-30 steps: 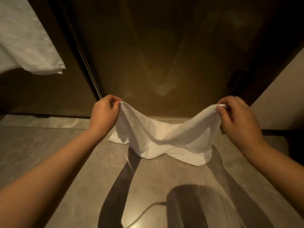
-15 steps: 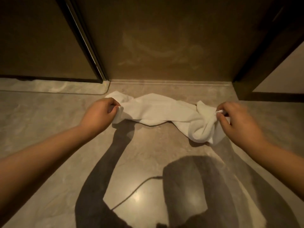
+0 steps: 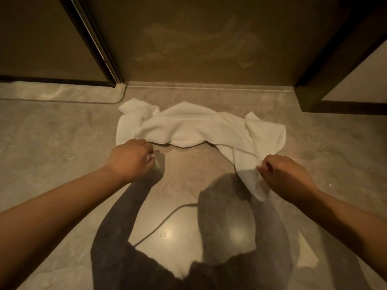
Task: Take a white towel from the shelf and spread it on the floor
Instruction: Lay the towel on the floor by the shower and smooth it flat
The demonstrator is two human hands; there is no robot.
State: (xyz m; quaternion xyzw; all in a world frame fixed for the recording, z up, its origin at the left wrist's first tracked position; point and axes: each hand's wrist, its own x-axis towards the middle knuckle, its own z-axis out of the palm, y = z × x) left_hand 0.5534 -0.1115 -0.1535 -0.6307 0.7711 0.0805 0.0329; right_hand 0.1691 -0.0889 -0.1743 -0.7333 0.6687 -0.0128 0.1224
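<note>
Down on the floor [image 3: 62, 132] by the wall [image 3: 209, 38], the white towel [image 3: 199, 128] lies rumpled as my left hand [image 3: 129, 159] and right hand [image 3: 287, 176] pinch its near corners in curled fingers, the spreading flat not yet done.

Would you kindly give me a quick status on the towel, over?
Left hand and right hand each pinch a near corner. White towel on floor, bunched, not flat. Stone sill close beyond.

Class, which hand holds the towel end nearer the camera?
The right hand; its end of the crumpled white cloth towel reaches nearer than the left hand's.
</note>
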